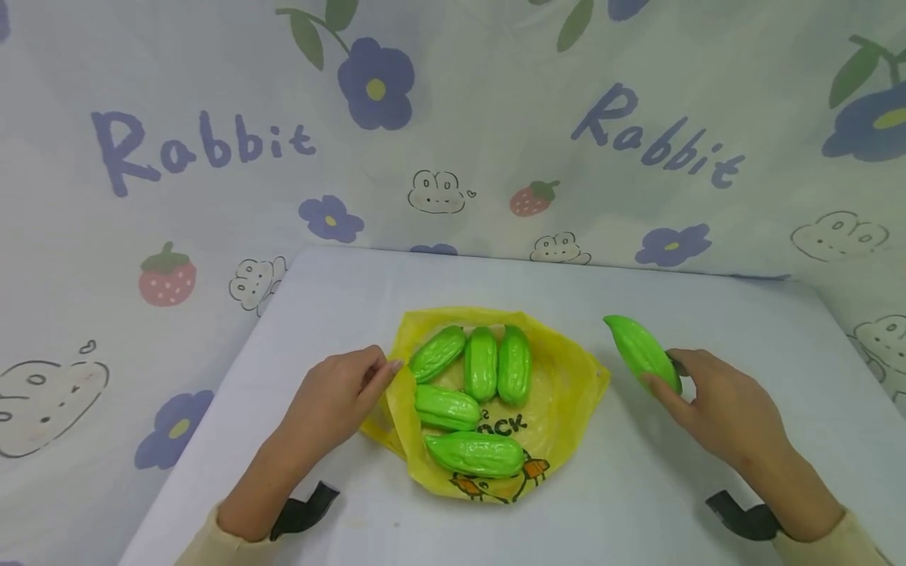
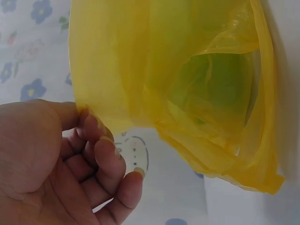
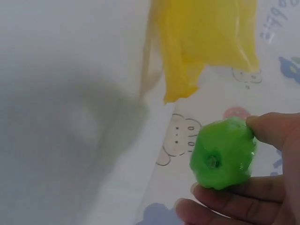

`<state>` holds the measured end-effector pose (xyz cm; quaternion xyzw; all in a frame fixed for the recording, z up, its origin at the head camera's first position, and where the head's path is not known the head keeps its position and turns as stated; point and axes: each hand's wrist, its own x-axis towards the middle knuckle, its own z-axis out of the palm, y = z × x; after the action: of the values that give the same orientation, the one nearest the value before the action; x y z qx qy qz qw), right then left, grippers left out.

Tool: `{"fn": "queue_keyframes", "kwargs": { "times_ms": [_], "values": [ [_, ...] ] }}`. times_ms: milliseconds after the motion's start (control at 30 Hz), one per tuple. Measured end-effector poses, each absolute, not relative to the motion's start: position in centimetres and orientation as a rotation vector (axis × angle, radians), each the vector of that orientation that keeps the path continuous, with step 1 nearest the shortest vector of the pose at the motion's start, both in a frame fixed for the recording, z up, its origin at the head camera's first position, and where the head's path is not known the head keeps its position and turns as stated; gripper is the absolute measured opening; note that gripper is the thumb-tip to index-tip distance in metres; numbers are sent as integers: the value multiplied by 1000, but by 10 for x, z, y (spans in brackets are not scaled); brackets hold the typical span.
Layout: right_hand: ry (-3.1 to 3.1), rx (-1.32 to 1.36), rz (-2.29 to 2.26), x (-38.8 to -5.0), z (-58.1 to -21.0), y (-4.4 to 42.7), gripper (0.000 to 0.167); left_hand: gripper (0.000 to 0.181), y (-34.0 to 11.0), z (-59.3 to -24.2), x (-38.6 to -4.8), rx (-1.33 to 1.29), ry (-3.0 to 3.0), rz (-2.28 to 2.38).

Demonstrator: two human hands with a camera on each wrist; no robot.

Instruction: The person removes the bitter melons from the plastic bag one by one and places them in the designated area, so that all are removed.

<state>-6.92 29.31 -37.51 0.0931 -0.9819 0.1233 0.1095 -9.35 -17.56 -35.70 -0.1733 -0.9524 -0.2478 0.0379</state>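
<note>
A yellow plastic bag (image 1: 566,385) lies on the table with its mouth spread. Several bright green bitter melons (image 1: 481,365) with bumpy, glossy skin rest inside it. My left hand (image 1: 343,393) pinches the bag's left edge between thumb and finger; in the left wrist view the other fingers curl loosely beside the thin plastic. To the right of the bag, my right hand (image 1: 732,401) grips another bitter melon (image 1: 640,350) by its lower end, its pointed tip facing up and left. In the right wrist view this bitter melon's stem end (image 3: 222,154) shows between thumb and fingers.
The white table (image 1: 325,291) meets a patterned cloth backdrop (image 1: 453,118) at its back and left. Dark curved straps (image 1: 307,507) sit by both wrists. Printed letters and an orange and black drawing mark the bag's inside.
</note>
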Motion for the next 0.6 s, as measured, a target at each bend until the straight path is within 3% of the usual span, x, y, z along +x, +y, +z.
{"fn": "queue_keyframes", "kwargs": {
  "times_ms": [600],
  "values": [
    [-3122,92,381,-83,-399,301,59,26,-176,-359,-95,-538,-2897,-764]
  ]
}}
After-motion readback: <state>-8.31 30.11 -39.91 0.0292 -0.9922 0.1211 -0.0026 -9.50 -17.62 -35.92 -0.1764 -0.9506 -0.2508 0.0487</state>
